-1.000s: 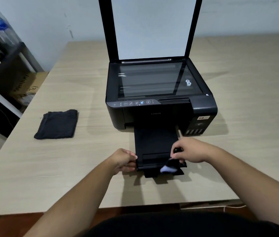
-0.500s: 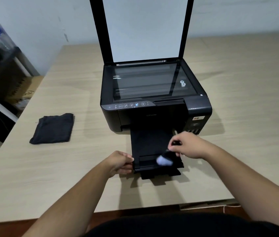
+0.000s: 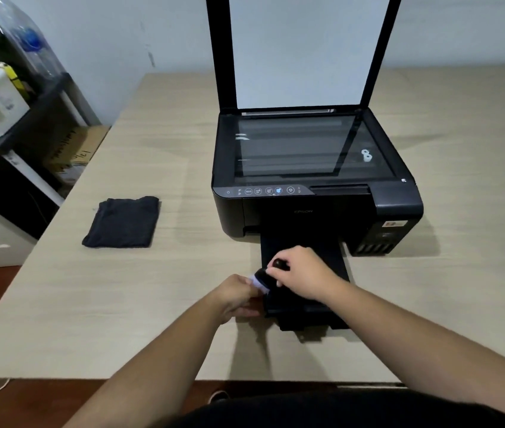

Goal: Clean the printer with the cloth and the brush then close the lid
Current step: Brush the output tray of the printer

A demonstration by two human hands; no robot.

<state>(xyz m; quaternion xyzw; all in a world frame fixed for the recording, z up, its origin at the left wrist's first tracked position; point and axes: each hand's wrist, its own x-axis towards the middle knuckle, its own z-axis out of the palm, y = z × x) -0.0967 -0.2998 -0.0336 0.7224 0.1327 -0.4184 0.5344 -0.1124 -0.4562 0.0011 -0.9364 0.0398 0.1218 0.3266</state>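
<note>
Step in hand: the right hand point(image 3: 302, 273) keeps its fingers curled tight round the brush point(image 3: 263, 277) and puts the pale bristles on the left front part of the output tray point(image 3: 331, 261). I judge this is the brushing stage, about the middle of the task.
Left hand: the left hand point(image 3: 235, 296) is at the lower centre of the frame. Its fingers are curled on the left front corner of the output tray, it seems to steady it. The two hands are close together, almost meeting at the bristles.
Perhaps done: the cloth point(image 3: 121, 222) lies folded on the table point(image 3: 167, 304) with no hand on it, so the wiping may be finished. This cannot be confirmed.
Left to do: finish the brushing and close the lid point(image 3: 300, 50), which stands upright and open at the top centre, above the scanner glass point(image 3: 294, 149).
Brush to hands: the handle is inside the right hand and the bristles point to the lower left, just beside the left hand.
Printer to hands: the printer point(image 3: 316, 208) body is just above both hands in the frame, and only its tray reaches them.
Cloth to hands: well apart, up and to the left of the left hand.
Further out: a dark shelf point(image 3: 38, 118) with boxes at the upper left edge.
</note>
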